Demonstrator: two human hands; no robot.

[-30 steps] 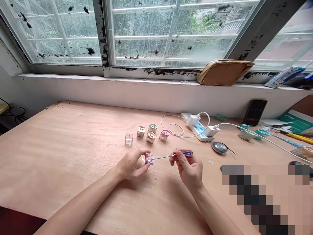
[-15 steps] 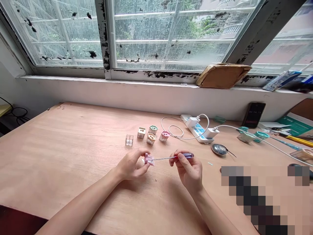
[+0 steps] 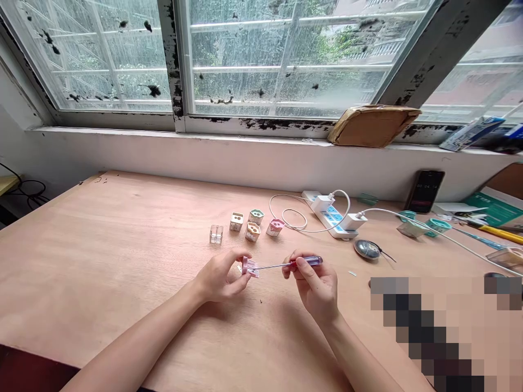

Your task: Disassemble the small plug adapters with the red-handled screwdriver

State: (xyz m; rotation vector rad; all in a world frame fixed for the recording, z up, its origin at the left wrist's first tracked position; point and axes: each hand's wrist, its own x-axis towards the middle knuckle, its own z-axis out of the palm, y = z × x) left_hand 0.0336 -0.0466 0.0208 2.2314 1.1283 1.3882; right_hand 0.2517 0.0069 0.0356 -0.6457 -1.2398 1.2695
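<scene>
Wooden tabletop point(image 3: 102, 261) beneath a barred window point(image 3: 237, 51). Left hand point(image 3: 223, 275): fingers grasping a small pink piece point(image 3: 245, 265) at the near middle of the tabletop. Right hand point(image 3: 318, 283): fingers wrapped around the handle of a screwdriver point(image 3: 312, 261), its shaft directed leftward, its tip at the pink piece; exact contact is too small to tell. Beyond the hands stand a clear box point(image 3: 216, 234) and four small holed boxes point(image 3: 253, 232); farther right lies a white power strip point(image 3: 334, 218) bearing plugs.
</scene>
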